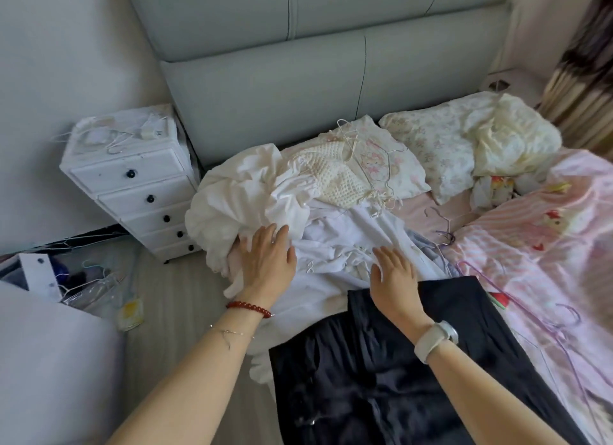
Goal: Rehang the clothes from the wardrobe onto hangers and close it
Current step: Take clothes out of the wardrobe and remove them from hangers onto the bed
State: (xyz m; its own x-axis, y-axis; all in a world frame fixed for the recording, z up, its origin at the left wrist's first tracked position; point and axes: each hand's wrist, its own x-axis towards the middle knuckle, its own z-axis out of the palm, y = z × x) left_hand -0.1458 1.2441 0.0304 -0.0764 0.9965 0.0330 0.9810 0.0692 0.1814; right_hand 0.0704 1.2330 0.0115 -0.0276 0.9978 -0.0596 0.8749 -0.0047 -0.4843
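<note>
With my left hand (265,262) and right hand (394,277) flat, fingers straight, on the white clothes (331,245), I risk snagging a buried hanger (361,165) (several lie tangled).

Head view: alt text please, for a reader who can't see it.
Both hands, left hand and right hand, rest open on a pile of white clothes on a bed, a black garment nearest the camera. Wire hangers lie on the pile; a white drawer unit stands at left.
</note>
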